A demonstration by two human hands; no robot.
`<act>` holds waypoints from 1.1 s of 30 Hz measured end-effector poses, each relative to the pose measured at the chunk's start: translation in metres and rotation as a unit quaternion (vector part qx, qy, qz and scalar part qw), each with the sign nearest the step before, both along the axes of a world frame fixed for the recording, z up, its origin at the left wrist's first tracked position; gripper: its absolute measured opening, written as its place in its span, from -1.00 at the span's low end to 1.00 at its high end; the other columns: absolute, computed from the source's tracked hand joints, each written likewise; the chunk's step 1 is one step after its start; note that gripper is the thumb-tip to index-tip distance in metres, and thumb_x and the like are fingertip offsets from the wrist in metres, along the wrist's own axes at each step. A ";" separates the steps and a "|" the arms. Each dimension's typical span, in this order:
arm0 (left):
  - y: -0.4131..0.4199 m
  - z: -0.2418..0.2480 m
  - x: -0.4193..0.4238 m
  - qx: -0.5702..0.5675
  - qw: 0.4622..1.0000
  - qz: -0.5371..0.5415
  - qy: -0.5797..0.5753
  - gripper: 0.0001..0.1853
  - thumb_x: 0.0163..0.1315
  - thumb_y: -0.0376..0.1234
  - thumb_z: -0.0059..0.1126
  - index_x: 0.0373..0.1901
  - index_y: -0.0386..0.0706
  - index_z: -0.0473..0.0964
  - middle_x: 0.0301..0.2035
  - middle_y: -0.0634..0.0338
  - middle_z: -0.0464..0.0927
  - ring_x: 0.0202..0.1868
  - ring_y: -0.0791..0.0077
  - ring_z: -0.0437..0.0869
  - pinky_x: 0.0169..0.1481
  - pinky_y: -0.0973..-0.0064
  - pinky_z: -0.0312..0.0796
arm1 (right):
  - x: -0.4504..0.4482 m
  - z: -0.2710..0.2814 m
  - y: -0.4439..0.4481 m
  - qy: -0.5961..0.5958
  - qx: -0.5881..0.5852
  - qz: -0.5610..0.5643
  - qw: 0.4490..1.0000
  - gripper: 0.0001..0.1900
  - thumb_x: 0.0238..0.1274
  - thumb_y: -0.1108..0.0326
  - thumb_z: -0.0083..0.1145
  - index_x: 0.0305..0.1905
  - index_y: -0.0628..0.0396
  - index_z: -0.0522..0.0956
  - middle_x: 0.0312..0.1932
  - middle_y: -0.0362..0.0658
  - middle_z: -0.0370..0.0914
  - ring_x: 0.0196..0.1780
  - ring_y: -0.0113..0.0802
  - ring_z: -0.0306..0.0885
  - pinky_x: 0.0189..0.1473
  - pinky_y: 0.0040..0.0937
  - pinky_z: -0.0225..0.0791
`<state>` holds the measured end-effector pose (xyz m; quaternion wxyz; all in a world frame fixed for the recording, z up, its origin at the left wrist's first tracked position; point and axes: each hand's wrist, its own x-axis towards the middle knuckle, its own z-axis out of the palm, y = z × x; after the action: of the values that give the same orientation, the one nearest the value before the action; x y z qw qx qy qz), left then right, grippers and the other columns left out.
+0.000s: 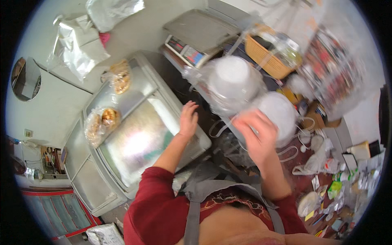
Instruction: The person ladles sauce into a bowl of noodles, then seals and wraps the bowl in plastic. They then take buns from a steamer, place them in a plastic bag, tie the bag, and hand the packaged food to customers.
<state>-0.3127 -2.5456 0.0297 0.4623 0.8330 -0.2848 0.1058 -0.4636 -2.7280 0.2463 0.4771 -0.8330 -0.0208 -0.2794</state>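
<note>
My left hand [188,119] hovers by the near edge of a glass-topped chest freezer [196,137], fingers apart, holding nothing. My right hand [258,131] is blurred and raised in front of a white round container [277,116]; whether it grips anything cannot be told. Left of it, a stack of white round containers [234,79] sits in clear plastic wrap. Thin pale straps or strips [219,128] hang near my right hand. On the freezer lie two clear bags of bread-like food, one towards the back [120,78] and one nearer the left [102,122].
A scale [186,50] with a grey platform stands beyond the freezer, near a wicker basket [269,61] holding items. Clear plastic bags [75,46] hang on the wall. Cluttered goods and a white plastic bag [318,156] lie at right; a red-framed glass unit [61,211] stands lower left.
</note>
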 end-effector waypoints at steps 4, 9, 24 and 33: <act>0.010 -0.011 0.033 0.039 0.999 -0.006 0.038 -0.65 0.13 -0.43 0.01 -0.01 -0.29 0.42 0.07 -0.07 0.39 0.19 0.02 0.33 0.28 0.24 0.21 | 0.201 0.042 0.093 -0.156 -0.020 0.139 0.978 -0.88 0.13 0.46 0.06 -0.29 0.25 0.59 -0.39 -0.07 0.55 -0.35 -0.25 0.54 -0.31 -0.43 0.36; 0.014 -0.013 0.026 0.020 0.999 -0.014 0.022 -0.62 0.14 -0.37 0.03 0.01 -0.30 0.40 0.06 -0.09 0.39 0.16 0.00 0.36 0.24 0.24 0.26 | 0.430 0.080 0.200 -0.095 -0.070 0.131 0.984 -0.76 0.10 0.24 0.11 -0.27 0.18 0.62 -0.42 0.00 0.59 -0.32 -0.13 0.57 -0.22 -0.28 0.39; 0.052 0.054 0.071 -0.192 0.958 0.031 0.209 -0.66 0.13 -0.41 0.00 -0.04 -0.32 0.43 -0.04 0.08 0.45 0.05 0.34 0.45 0.17 0.42 0.27 | 0.480 0.064 0.193 -0.050 -0.273 0.030 0.960 -0.94 -0.16 0.44 0.10 -0.55 0.18 0.55 -0.48 0.04 0.54 -0.34 0.00 0.53 -0.29 -0.11 0.40; 0.111 0.173 0.180 -0.424 0.854 0.033 0.299 -0.52 0.15 -0.44 0.06 0.10 -0.48 0.29 -0.08 -0.09 0.52 -0.06 0.22 0.58 0.04 0.37 0.40 | 0.245 -0.054 0.175 0.048 -0.272 0.158 0.948 -0.91 -0.23 0.52 0.07 -0.47 0.20 0.48 -0.45 -0.03 0.42 -0.31 -0.05 0.51 -0.29 -0.13 0.41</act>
<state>-0.1323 -2.4347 0.2029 0.8301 0.5563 -0.0328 -0.0226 -0.2185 -2.5525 0.1920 0.2710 -0.9297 -0.2043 -0.1434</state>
